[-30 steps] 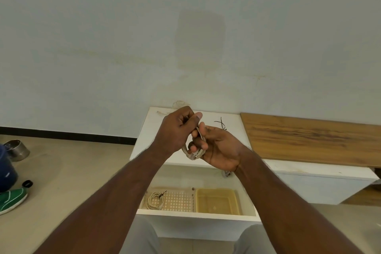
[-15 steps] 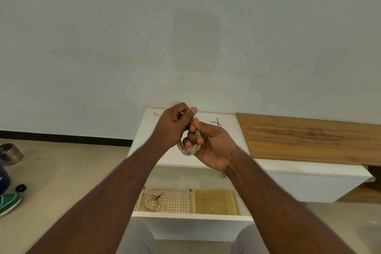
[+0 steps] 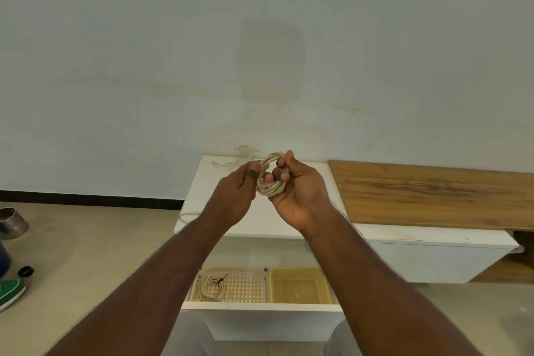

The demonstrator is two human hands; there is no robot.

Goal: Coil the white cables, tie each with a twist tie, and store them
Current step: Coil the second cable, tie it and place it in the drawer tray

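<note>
Gripping coiled white cable (image 3: 271, 176), right hand (image 3: 300, 191), left hand (image 3: 235, 196) pinching

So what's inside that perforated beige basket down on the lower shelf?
The perforated beige basket holds one coiled white cable bound with a dark twist tie, lying at its left end. The person's left forearm covers the basket's left edge.

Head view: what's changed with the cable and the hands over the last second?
The hands have opened up the cable coil: the right hand now faces palm-up, its fingers through the loops, and the left hand pinches the coil's left edge. The tied coil in the basket and the loose cable stayed put.
</note>
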